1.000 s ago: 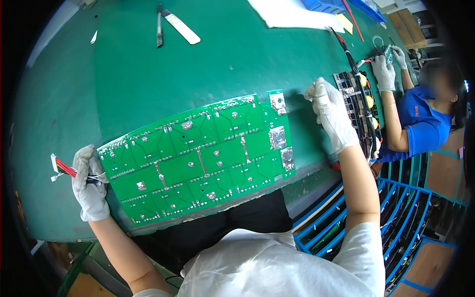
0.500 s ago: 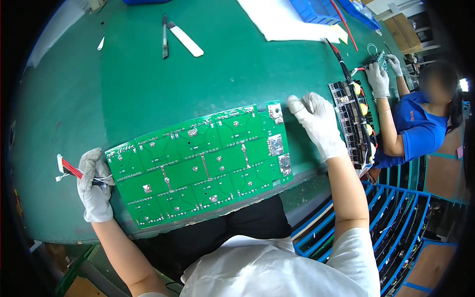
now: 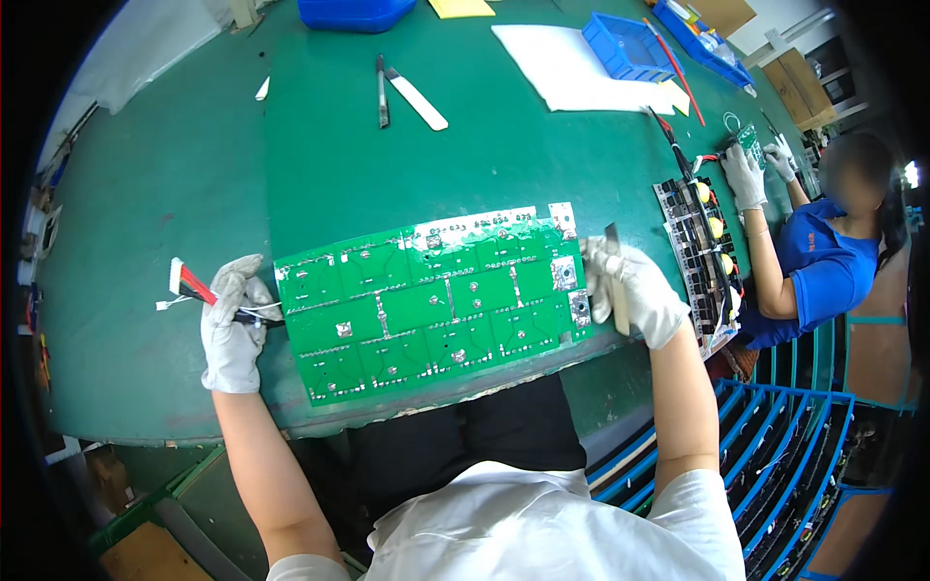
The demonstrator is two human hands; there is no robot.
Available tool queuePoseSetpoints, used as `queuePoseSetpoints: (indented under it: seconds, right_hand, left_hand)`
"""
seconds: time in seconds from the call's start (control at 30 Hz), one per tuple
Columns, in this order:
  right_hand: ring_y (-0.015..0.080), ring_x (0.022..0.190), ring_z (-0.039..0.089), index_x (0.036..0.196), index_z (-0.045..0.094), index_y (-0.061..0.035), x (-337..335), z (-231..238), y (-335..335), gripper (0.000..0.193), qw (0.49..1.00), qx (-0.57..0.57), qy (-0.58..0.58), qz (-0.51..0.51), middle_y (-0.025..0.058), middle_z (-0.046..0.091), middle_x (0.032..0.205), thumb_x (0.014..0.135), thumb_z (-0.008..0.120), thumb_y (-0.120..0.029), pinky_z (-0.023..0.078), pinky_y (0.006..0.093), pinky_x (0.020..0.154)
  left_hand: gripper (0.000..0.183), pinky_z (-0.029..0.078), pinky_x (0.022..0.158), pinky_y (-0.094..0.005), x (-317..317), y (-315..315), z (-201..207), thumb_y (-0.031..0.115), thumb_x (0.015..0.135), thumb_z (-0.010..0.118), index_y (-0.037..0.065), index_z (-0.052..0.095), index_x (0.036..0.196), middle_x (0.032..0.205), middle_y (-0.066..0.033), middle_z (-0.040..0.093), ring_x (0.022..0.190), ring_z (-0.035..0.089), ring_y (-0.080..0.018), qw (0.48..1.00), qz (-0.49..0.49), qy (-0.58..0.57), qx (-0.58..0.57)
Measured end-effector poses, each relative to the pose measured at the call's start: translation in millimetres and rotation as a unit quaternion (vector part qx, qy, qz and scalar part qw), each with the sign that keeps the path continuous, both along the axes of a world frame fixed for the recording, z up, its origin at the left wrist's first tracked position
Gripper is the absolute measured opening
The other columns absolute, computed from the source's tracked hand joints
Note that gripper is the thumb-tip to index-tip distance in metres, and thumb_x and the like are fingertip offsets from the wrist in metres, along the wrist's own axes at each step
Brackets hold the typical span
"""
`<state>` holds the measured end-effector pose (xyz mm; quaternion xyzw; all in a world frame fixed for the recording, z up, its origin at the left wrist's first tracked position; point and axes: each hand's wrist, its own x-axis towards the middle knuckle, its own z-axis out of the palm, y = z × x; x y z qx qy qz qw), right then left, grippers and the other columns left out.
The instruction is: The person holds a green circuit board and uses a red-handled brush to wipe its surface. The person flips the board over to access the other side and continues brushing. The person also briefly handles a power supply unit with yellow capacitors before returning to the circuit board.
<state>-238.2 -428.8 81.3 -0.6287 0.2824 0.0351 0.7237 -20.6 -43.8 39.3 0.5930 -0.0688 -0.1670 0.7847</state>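
A large green circuit board (image 3: 417, 310) lies solder side up along the near edge of the bench. By its left end, my gloved left hand (image 3: 232, 315) is closed around a cable bundle; the red and black wires (image 3: 198, 287) and a white connector (image 3: 176, 275) stick out past the fingers. Beside the board's right end, my gloved right hand (image 3: 644, 295) grips a flat beige tool (image 3: 618, 295) with a dark tip pointing away from me. The tool's exact kind cannot be made out.
Right of my right hand stands a black component assembly (image 3: 696, 261) with yellow round parts and cables. Further back lie a black pen (image 3: 382, 92), a white-bladed tool (image 3: 418, 100), a white sheet (image 3: 542, 68) and a blue bin (image 3: 630, 46). A co-worker in blue (image 3: 823, 252) handles a small board at right.
The beige tool now shows in my right hand, which has come down beside the board's right end. The whole view has shifted, with bench things appearing further right.
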Motion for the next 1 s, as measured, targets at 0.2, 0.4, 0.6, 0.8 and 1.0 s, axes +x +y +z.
queuePoseSetpoints:
  seconds: [0.2, 0.4, 0.6, 0.8, 1.0]
  right_hand:
    - [0.0121, 0.056, 0.056, 0.109, 0.052, 0.0029, -0.5, -23.1, -1.0, 0.033, 0.987, 0.118, -0.105, -0.027, 0.0032, 0.058, 0.078, 0.089, 0.053, -0.023, 0.047, 0.0224, 0.050]
    - [0.0105, 0.053, 0.054, 0.103, 0.053, -0.0016, -7.5, -19.2, 2.9, 0.021, 0.990, 0.100, -0.094, -0.021, 0.0021, 0.055, 0.073, 0.091, 0.049, -0.018, 0.049, 0.0224, 0.050]
    - [0.0092, 0.053, 0.052, 0.097, 0.055, -0.0011, -5.4, -14.8, 12.6, 0.019, 0.995, 0.055, -0.075, -0.042, 0.0010, 0.053, 0.070, 0.092, 0.049, -0.018, 0.045, 0.0219, 0.047]
    - [0.0045, 0.049, 0.041, 0.099, 0.056, 0.0001, -11.4, -29.6, 19.8, 0.029, 0.979, 0.121, -0.153, -0.062, -0.0020, 0.053, 0.071, 0.086, 0.061, -0.025, 0.035, 0.0184, 0.044]
    - [0.0058, 0.064, 0.050, 0.104, 0.055, 0.0005, -24.2, -20.7, 25.9, 0.027, 0.975, 0.105, -0.179, -0.079, 0.0009, 0.057, 0.084, 0.089, 0.057, -0.022, 0.042, 0.0203, 0.054]
  left_hand:
    - [0.045, 0.045, 0.049, -0.0228, -0.1, 1.1, 0.0, 0.030, 0.086, 0.061, -0.005, 0.051, 0.113, 0.083, -0.0109, 0.061, 0.065, 0.063, -0.0174, 0.998, -0.033, 0.004, -0.052]
    - [0.046, 0.045, 0.084, -0.0325, -8.6, 5.8, 2.4, 0.033, 0.088, 0.058, -0.003, 0.053, 0.118, 0.109, -0.0160, 0.059, 0.094, 0.061, -0.0221, 0.969, 0.069, -0.136, 0.195]
    - [0.062, 0.023, 0.107, -0.0472, -35.7, 12.5, -11.2, 0.030, 0.075, 0.067, 0.004, 0.048, 0.128, 0.132, -0.0242, 0.043, 0.130, 0.030, -0.0402, 0.718, 0.018, -0.400, 0.570]
    - [0.033, 0.035, 0.100, -0.0383, -58.5, -21.1, 10.1, 0.019, 0.095, 0.043, 0.001, 0.054, 0.120, 0.124, -0.0209, 0.052, 0.120, 0.046, -0.0339, 0.955, 0.019, -0.181, 0.236]
    - [0.026, 0.040, 0.072, -0.0245, -96.1, -22.3, 0.3, 0.027, 0.097, 0.042, 0.002, 0.050, 0.100, 0.089, -0.0034, 0.055, 0.080, 0.048, -0.0090, 0.976, 0.119, -0.134, 0.123]
